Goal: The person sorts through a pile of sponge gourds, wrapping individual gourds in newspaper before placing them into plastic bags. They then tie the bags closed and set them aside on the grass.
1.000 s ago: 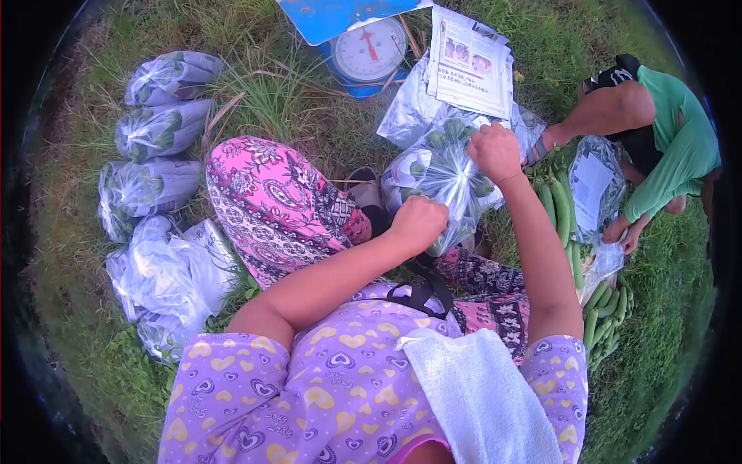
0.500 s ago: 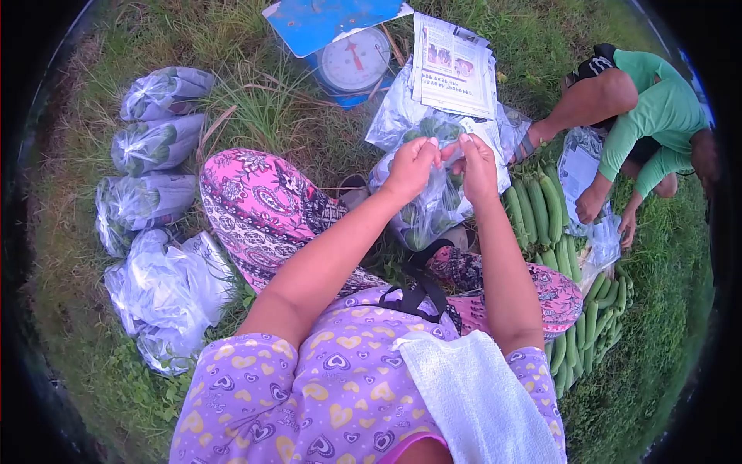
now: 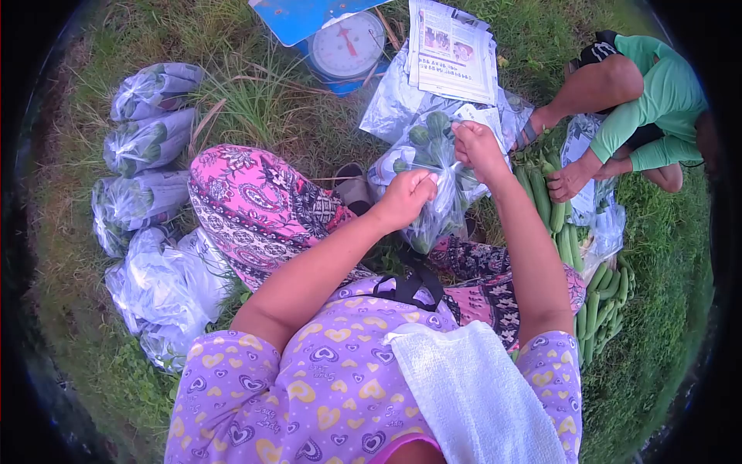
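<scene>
In front of me a clear plastic bag (image 3: pixel 421 155) holds green vegetables with rounded ends and rests between my legs. My left hand (image 3: pixel 408 199) is closed at the near side of the bag, pinching its gathered plastic. Farther right and higher, my right hand (image 3: pixel 479 151) is closed too, gripping another part of the bag's top. The plastic between the two hands looks pulled and creased. What exactly lies between the fingertips is too small to see clearly.
Several filled plastic bags (image 3: pixel 147 147) lie at left, above a heap of loose plastic bags (image 3: pixel 166 290). A blue dial scale (image 3: pixel 345 48) and newspapers (image 3: pixel 452 58) are ahead. At right, a person in a green sleeve (image 3: pixel 657 85) reaches over long green vegetables (image 3: pixel 595 317).
My hands have moved apart: the left toward me, the right outward. The other person's hand has moved left onto the long green vegetables.
</scene>
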The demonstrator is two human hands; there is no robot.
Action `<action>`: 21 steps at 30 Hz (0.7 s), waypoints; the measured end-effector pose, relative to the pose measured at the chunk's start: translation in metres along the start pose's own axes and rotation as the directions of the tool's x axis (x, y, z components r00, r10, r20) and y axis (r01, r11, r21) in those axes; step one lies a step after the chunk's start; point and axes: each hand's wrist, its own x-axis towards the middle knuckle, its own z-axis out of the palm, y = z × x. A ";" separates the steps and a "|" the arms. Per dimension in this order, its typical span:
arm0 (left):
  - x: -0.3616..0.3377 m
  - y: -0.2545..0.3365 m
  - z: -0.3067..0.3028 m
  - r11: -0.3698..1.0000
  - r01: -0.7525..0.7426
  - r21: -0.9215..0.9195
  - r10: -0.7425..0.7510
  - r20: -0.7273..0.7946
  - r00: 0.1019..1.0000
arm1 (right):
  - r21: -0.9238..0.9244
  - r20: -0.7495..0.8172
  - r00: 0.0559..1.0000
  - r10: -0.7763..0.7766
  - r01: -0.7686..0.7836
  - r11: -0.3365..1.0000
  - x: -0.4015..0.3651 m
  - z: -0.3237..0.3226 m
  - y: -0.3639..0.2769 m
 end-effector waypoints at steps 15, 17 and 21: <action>-0.038 0.010 -0.002 0.907 0.231 -0.353 -0.276 -0.080 0.958 | 0.097 -0.121 0.992 -0.028 0.040 0.994 -0.002 0.004 0.016; -0.041 0.008 -0.003 0.885 0.239 -0.400 -0.294 -0.080 0.953 | 0.096 -0.126 0.992 -0.032 0.044 0.994 -0.005 0.007 0.017; -0.034 0.009 -0.008 0.801 0.223 -0.555 -0.330 -0.099 0.939 | 0.134 -0.099 0.992 -0.074 0.088 0.987 -0.012 0.002 0.019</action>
